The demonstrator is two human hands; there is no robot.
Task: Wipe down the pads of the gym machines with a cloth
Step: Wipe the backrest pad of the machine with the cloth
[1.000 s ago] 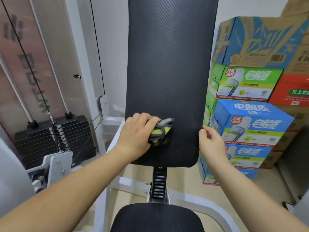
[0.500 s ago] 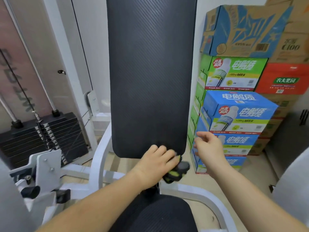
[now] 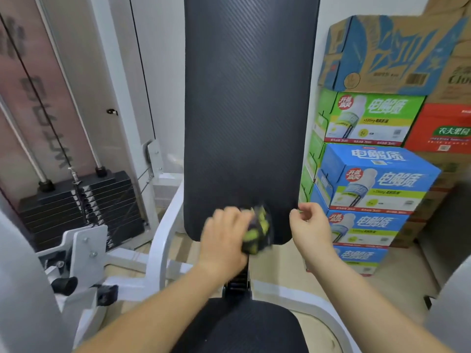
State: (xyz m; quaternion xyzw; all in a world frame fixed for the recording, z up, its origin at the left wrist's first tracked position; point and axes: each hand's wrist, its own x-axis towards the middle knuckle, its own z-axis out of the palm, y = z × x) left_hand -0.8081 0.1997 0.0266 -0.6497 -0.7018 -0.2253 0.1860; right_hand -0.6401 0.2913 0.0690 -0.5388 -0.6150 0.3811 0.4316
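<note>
1. Faces a white-walled gym corner; at right, stacked printed cardboard drink boxes (image 3: 377,189) in blue, green and red, standing on the pale floor.
2. Takes in, at left, a black steel weight stack (image 3: 76,200) with two upright silver guide rods, set behind a white tubular steel machine frame (image 3: 163,225).
3. Looks straight onto a tall black textured back pad (image 3: 247,110), upright in the middle, with a rounded black seat pad (image 3: 239,327) below it at the near edge of the view.
4. Grips a crumpled dark and yellow-green cloth (image 3: 256,230) in the left hand (image 3: 224,240), fingers curled round it; both blurred.
5. Presses the cloth against the lower part of the back pad, right of centre, with the cloth's lower end hanging just past the pad's bottom edge.
6. Holds the right hand (image 3: 311,225) just beside the pad's lower right edge, fingers loosely curled, grasping nothing; cannot tell whether a fingertip touches that edge.
7. Reaches in with both bare forearms from the bottom of the view, crossing above the seat pad.
</note>
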